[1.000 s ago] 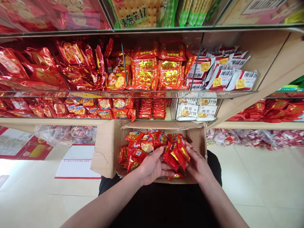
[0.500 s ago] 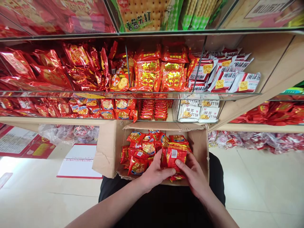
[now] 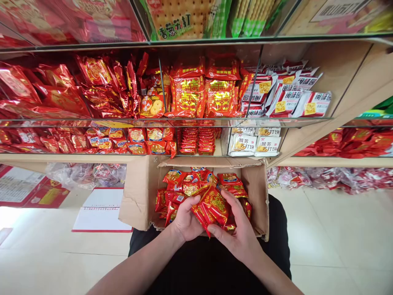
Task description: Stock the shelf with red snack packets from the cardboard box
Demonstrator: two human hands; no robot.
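Between my two hands is a small stack of red-and-gold snack packets (image 3: pixel 214 205), tilted, with the gold-printed face turned up. My left hand (image 3: pixel 188 221) cups the stack from the left and below, its fingers partly hidden under the packets. On the other side my right hand (image 3: pixel 236 229) grips it, thumb at the lower edge and fingers along the upper right. Both hands are over an open cardboard box (image 3: pixel 258 192) that rests at my lap. More red packets (image 3: pixel 175 176) with blue and gold labels lie loosely inside the box.
Behind the box stands a shelf with glass dividers, holding red snack packets (image 3: pixel 188 92), white-and-red packets (image 3: pixel 284 98) and white cracker packets (image 3: pixel 242 143). A white-and-red carton (image 3: pixel 98 213) lies on the floor at left. Bagged goods (image 3: pixel 322 178) sit under the shelf at right.
The stack has turned in my hands, from a barcode side facing up to the gold-printed side. My left hand has shifted left and lower under it; the view has moved slightly.
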